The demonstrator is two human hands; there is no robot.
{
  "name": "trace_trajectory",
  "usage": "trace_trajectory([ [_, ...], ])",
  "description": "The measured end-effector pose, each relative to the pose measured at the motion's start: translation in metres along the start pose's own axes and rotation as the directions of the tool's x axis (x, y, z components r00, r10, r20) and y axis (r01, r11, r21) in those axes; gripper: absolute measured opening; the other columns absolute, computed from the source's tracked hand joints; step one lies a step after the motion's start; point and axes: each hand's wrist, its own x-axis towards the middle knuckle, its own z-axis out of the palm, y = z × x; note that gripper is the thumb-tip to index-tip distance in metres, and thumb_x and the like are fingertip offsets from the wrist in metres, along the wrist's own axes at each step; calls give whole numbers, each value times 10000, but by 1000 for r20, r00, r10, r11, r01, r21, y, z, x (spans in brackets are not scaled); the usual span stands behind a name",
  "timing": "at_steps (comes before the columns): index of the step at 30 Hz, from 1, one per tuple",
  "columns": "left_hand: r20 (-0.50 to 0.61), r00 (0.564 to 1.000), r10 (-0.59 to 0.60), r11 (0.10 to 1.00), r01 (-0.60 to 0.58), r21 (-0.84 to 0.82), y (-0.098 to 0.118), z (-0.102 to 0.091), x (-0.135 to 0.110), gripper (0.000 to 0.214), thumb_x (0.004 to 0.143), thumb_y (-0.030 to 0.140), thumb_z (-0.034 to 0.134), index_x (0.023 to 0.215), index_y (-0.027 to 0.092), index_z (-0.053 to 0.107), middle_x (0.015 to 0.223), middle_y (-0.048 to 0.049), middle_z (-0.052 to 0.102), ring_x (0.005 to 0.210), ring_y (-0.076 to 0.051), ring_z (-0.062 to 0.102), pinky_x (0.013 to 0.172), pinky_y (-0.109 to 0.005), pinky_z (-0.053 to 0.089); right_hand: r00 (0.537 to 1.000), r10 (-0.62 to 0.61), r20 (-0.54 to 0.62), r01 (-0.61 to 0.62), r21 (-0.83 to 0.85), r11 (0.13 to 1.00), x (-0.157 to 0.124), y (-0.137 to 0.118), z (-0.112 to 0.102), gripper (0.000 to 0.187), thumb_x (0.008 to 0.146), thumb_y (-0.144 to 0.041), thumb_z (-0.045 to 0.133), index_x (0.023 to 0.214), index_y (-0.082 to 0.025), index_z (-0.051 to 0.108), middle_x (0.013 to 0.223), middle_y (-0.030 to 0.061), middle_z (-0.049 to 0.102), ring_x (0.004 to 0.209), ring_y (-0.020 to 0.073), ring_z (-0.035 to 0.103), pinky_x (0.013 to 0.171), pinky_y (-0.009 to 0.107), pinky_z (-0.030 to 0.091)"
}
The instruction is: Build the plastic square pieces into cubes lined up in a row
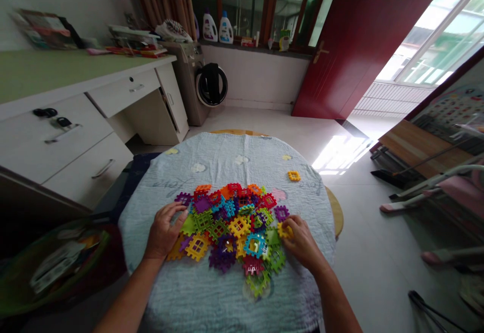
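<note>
Right hand (298, 236): pinched yellow tile (283, 230); picking step, seemingly; clear lift probably called for. Left hand (165, 229): lay beside heap, grip indeterminable. Tile heap (239, 227): between hands, on cloth-covered tabletop (196, 297).

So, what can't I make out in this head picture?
All in the head view:
Lower pieces of the pile: buried under those on top.
Left hand: its own fingers hide whether it grips a piece.
Yellow piece at the right hand: partly covered by the fingers.
Blue-capped bottle: label too small to read.
Pink seat: cut off by the right edge.
</note>
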Motion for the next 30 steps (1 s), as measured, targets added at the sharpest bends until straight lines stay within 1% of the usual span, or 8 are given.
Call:
trace_trajectory([
  [4, -2, 1000, -1, 1000, 1, -2, 1, 0, 0, 389, 846, 554, 503, 915, 212, 676, 1071, -93, 674, 1093, -280, 590, 1036, -474, 422, 998, 7, 70, -7, 1, 1000, -5, -1, -9, 276, 696, -135, 577, 955, -226, 604, 1078, 62, 591, 1023, 225, 545, 936, 365, 422],
  [7, -5, 1000, -1, 1000, 1, -4, 0, 0, -1, 392, 844, 554, 505, 910, 208, 676, 1063, -96, 676, 1084, -278, 594, 1036, -471, 424, 997, 39, 62, -39, -8, 999, -4, -3, -11, 295, 694, -135, 578, 976, -220, 591, 1044, 58, 597, 1001, 222, 555, 922, 357, 433],
  [12, -4, 1000, 4, 1000, -4, -2, 2, -1, 0, 386, 846, 552, 506, 909, 211, 674, 1067, -94, 679, 1079, -268, 598, 1042, -461, 422, 996, 75, 54, -74, -34, 997, -2, -2, -6, 348, 676, -135, 600, 1016, -208, 600, 1018, 69, 607, 986, 234, 558, 904, 360, 440],
  [19, -9, 1000, -6, 1000, 6, 1, 9, -2, 1, 362, 833, 539, 515, 887, 219, 676, 1038, -79, 701, 1060, -267, 620, 1024, -451, 450, 996, 54, 72, -54, -5, 999, 3, -4, -13, 326, 698, -183, 623, 1022, -215, 629, 1018, 67, 608, 960, 239, 560, 894, 386, 447],
  [21, 5, 1000, -2, 1000, 2, -1, 9, -2, 2, 344, 829, 520, 523, 890, 219, 678, 1027, -75, 708, 1044, -262, 629, 1015, -444, 459, 999, 17, 50, -19, 36, 999, 8, -13, -16, 291, 728, -188, 607, 1017, -216, 629, 1015, 63, 610, 966, 232, 564, 896, 382, 449],
  [24, 26, 1000, 8, 1000, -8, -5, 10, -3, 2, 329, 824, 496, 531, 895, 213, 682, 1023, -76, 713, 1033, -259, 635, 1006, -435, 468, 996, -90, 26, 87, 105, 991, 21, -37, -14, 235, 775, -169, 578, 1000, -214, 629, 1014, 59, 624, 979, 217, 569, 900, 366, 448],
  [27, 24, 1000, 3, 1000, -3, -11, 11, -3, 2, 326, 821, 491, 527, 888, 214, 685, 1026, -76, 713, 1034, -258, 635, 1004, -433, 469, 980, -201, 5, 199, 134, 971, 40, -63, 0, 225, 815, -150, 556, 1013, -214, 641, 1062, 68, 640, 1017, 214, 565, 938, 376, 433],
  [30, 18, 1000, -13, 1000, 14, -15, 12, -4, 1, 329, 818, 494, 524, 882, 215, 686, 1017, -75, 717, 1034, -257, 634, 1001, -434, 469, 969, -247, -28, 248, 151, 957, 60, -80, 21, 363, 799, -98, 551, 1138, -207, 622, 1189, 88, 625, 1121, 225, 535, 1010, 398, 401],
])
